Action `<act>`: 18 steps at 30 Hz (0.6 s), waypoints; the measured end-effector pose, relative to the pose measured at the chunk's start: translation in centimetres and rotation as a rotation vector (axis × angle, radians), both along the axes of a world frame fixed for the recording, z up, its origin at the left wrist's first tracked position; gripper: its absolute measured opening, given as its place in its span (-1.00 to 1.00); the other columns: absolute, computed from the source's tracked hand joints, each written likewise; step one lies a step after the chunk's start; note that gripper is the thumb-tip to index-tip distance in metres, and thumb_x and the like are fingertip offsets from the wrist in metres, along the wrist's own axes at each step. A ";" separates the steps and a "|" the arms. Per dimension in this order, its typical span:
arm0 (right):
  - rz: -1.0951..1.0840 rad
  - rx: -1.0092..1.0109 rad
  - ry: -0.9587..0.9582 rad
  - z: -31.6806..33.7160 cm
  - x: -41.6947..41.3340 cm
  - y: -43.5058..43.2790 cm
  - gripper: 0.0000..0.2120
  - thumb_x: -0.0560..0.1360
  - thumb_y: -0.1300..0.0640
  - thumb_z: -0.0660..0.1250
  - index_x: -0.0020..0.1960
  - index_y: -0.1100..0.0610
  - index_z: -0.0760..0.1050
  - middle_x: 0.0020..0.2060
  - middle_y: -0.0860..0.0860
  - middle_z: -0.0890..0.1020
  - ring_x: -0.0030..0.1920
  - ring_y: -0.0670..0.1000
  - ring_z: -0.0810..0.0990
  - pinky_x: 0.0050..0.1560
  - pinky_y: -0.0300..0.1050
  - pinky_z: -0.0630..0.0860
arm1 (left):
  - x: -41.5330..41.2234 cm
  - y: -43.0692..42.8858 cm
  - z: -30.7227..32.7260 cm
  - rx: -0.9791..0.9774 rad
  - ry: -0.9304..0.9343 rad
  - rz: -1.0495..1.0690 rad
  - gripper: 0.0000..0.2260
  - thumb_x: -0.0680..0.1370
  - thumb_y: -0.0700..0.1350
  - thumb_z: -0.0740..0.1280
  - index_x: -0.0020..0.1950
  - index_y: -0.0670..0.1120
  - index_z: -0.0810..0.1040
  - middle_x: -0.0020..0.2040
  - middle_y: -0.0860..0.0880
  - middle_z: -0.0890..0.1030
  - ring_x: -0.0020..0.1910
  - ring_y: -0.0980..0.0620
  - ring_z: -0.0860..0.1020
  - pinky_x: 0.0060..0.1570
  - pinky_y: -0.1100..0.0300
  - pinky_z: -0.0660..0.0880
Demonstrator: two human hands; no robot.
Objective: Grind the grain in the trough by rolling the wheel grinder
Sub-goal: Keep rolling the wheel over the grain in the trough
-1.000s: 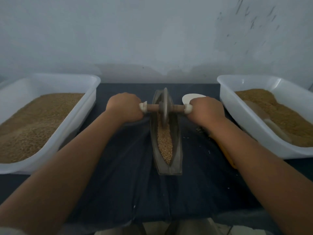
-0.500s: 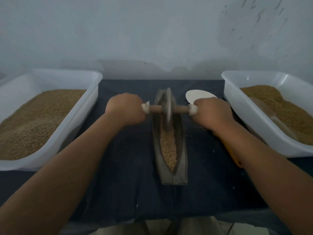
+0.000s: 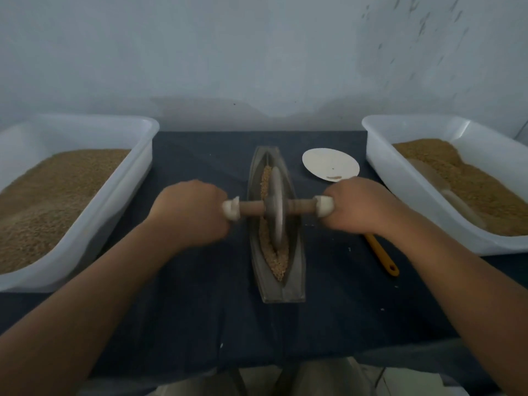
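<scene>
Bare left hand (image 3: 188, 212) and right hand (image 3: 360, 207), beige trousers (image 3: 323, 378)

Two hands are counted, the left hand (image 3: 191, 212) and the right hand (image 3: 360, 207). There is one wheel grinder (image 3: 275, 207) and one trough (image 3: 297, 270). There are two grain tubs, the left tub (image 3: 123, 184) and the right tub (image 3: 400, 195). There is also one white plate (image 3: 328, 164), one yellow-handled tool (image 3: 383, 258), and possibly one half-buried scoop (image 3: 437, 181).

Bare cloth (image 3: 205, 310) lanes beside the trough (image 3: 295, 284) — left tub (image 3: 114, 201), right tub (image 3: 400, 190), plate (image 3: 330, 164), yellow handle (image 3: 381, 257) as bounds.
</scene>
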State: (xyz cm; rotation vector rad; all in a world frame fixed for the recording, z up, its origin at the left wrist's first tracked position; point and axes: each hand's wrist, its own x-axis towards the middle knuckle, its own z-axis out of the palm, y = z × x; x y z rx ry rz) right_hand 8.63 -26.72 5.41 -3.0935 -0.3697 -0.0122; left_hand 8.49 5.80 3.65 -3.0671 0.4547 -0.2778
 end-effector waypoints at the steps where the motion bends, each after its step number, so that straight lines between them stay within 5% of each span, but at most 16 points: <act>1: -0.026 -0.016 -0.106 -0.6 1.0 0.4 -0.63 0.30 -0.31 0.15 -0.30 -0.04 0.51 -0.39 -0.07 0.55 -0.35 -0.05 0.52 -0.37 -0.11 0.39 | 1.3 -0.5 0.3 -0.006 0.009 0.025 -0.71 0.47 0.22 0.24 -0.30 0.06 0.51 -0.33 0.11 0.53 -0.35 0.04 0.52 -0.34 0.14 0.40; 5: -0.071 -0.051 -0.440 -1.1 4.5 2.1 -0.74 0.40 -0.10 0.28 -0.29 0.08 0.43 -0.41 -0.04 0.47 -0.38 0.09 0.47 -0.39 -0.15 0.32 | 5.7 -1.3 0.7 -0.080 0.019 0.121 -0.72 0.48 0.19 0.26 -0.28 0.03 0.54 -0.26 0.05 0.59 -0.30 0.00 0.54 -0.34 0.14 0.41; 10: -0.020 -0.077 -0.272 0.8 3.8 2.0 -0.78 0.37 -0.12 0.27 -0.28 0.02 0.40 -0.40 -0.04 0.48 -0.40 -0.01 0.45 -0.41 -0.14 0.27 | 4.0 -0.4 -0.1 -0.125 0.141 0.069 -0.72 0.43 0.20 0.24 -0.30 0.03 0.55 -0.30 0.08 0.59 -0.33 0.05 0.54 -0.37 0.16 0.39; 14: 0.028 -0.036 0.088 1.4 -0.4 0.4 -0.71 0.26 -0.27 0.29 -0.33 -0.05 0.53 -0.43 -0.10 0.60 -0.41 -0.12 0.55 -0.43 -0.15 0.38 | -0.1 1.2 -1.2 -0.084 0.063 -0.010 -0.67 0.42 0.28 0.23 -0.35 0.07 0.51 -0.44 0.12 0.53 -0.45 0.14 0.52 -0.45 0.21 0.37; 18: -0.011 -0.046 -0.030 0.6 0.2 0.4 -0.70 0.31 -0.26 0.29 -0.33 -0.04 0.52 -0.45 -0.07 0.57 -0.40 -0.08 0.55 -0.42 -0.15 0.39 | 0.7 0.5 -1.0 -0.068 0.036 0.014 -0.66 0.49 0.25 0.24 -0.34 0.06 0.52 -0.43 0.12 0.54 -0.44 0.12 0.52 -0.45 0.21 0.35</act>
